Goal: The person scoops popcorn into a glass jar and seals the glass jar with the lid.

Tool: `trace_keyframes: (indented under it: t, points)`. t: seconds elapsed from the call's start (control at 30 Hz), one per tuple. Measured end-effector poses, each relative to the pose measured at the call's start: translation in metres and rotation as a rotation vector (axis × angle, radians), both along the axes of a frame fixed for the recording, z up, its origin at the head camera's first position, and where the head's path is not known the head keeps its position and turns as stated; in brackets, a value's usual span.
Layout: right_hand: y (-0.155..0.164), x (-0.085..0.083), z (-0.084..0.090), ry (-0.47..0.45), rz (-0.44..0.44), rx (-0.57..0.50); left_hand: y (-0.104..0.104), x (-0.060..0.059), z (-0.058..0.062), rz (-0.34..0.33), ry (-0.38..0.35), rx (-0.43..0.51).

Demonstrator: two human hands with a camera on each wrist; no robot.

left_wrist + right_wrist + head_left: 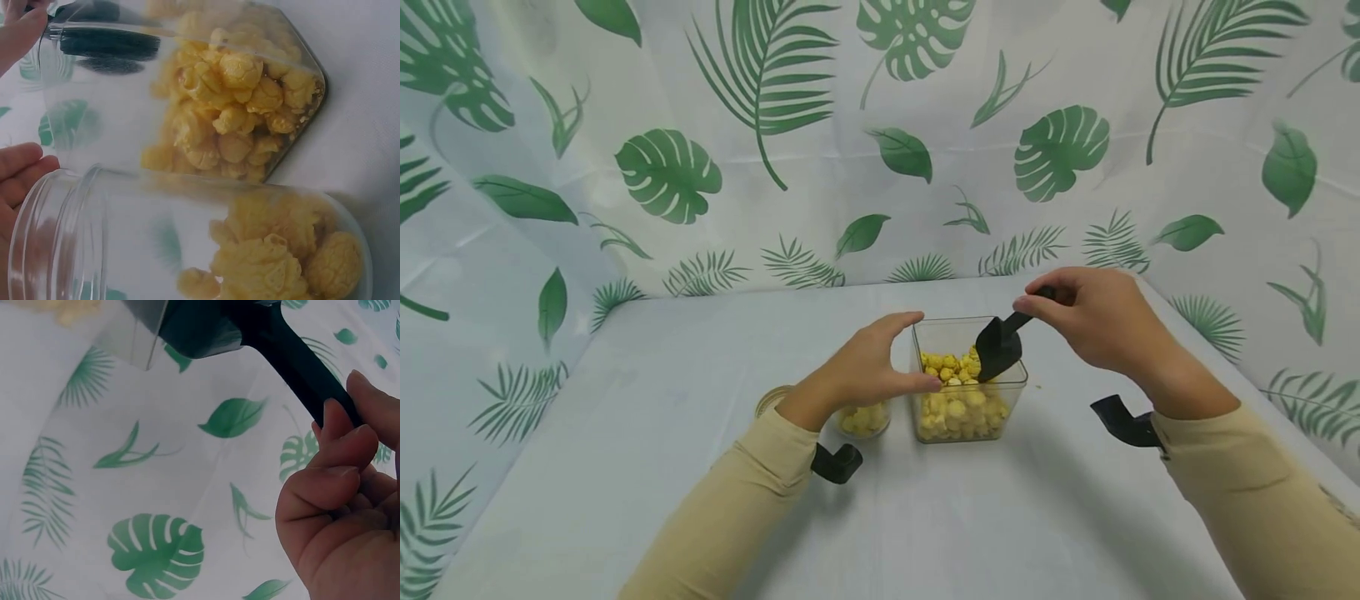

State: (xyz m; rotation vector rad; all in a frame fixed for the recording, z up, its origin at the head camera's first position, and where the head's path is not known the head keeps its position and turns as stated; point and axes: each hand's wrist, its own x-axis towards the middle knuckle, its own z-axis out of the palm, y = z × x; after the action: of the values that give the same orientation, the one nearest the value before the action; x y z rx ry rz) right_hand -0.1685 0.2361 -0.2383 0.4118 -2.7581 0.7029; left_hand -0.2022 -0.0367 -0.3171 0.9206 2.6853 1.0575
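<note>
- Left hand (861, 367) holds the box (1009, 384) along its left side, thumb at the near corner, fingers at the far.
- Right hand (1093, 321) pinches the scoop (997, 348) by its handle, blade inside the box, at the popcorn (958, 410).
- Box stands on the table (662, 417), right of the jar (140, 219).

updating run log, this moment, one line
right hand: holds black plastic scoop inside clear square plastic container; contents: round yellow popcorn; left hand: at rim

1. Container (943, 335): placed just right of centre in the head view, on the table (625, 417); popcorn (958, 408) held within.
2. Jar (134, 234): stood left of the container; more popcorn held within.
3. Scoop (997, 350): blade set inside the container, handle extended toward upper right.
</note>
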Motion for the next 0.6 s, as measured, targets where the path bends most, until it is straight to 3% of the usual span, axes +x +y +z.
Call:
trace_keyframes:
  t: [0.33,0.6]
  points:
    - [-0.018,-0.003,0.002,-0.006,0.073,0.103,0.001,0.000,-0.001,0.000,-0.016,-0.025]
    - [-0.022,-0.011,-0.011,-0.071,0.087,0.126,0.001,-0.001,-0.003,-0.006,-0.009,-0.026]
